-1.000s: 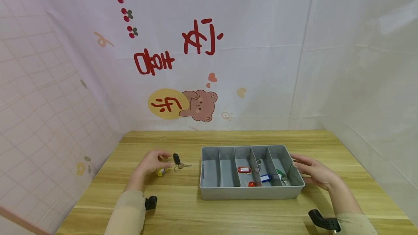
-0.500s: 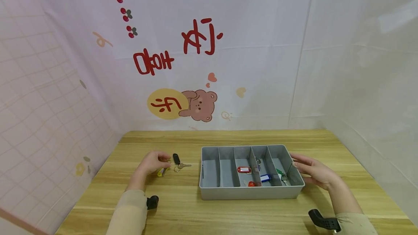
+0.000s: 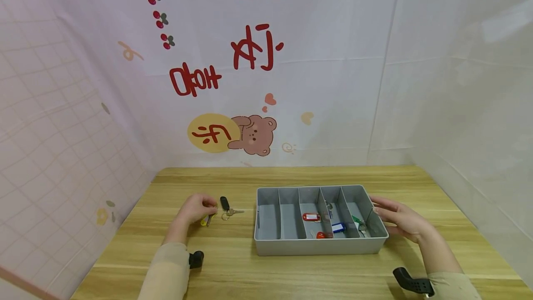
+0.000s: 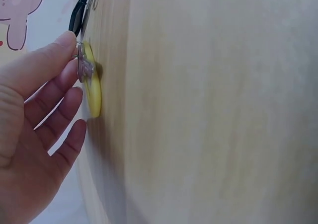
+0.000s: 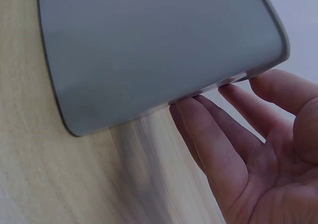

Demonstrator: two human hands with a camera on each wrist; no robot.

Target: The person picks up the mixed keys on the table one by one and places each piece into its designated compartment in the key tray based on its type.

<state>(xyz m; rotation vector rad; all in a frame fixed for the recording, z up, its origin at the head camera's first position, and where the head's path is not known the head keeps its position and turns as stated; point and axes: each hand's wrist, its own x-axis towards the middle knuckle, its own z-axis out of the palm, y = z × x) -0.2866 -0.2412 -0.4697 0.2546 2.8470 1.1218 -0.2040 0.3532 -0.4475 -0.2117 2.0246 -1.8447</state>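
Observation:
In the head view my left hand point(image 3: 195, 208) is at the left of the table, thumb and forefinger pinching the ring end of a yellow key tag point(image 4: 96, 100). A small metal key point(image 4: 85, 69) hangs against that tag, close over the wood. Just past the fingertips lie a black key fob point(image 3: 225, 203) and a brass-coloured key point(image 3: 235, 211) on one ring. My right hand point(image 3: 404, 220) touches the right end wall of a grey divided tray point(image 3: 316, 247); its fingers are extended, fingertips along the wall in the right wrist view point(image 5: 238, 144).
Inside the tray's right-hand compartments lie a red key tag point(image 3: 311, 216), another red tag point(image 3: 321, 235), a blue tag point(image 3: 339, 227) and a green tag point(image 3: 356, 221) with keys. Thin dividers point(image 3: 290, 226) split the tray. A printed curtain point(image 3: 333, 105) hangs behind the wooden table.
My left hand has lowered slightly, and its thumb and forefinger have come together on the yellow key tag's ring end. The right hand and the tray have stayed in place.

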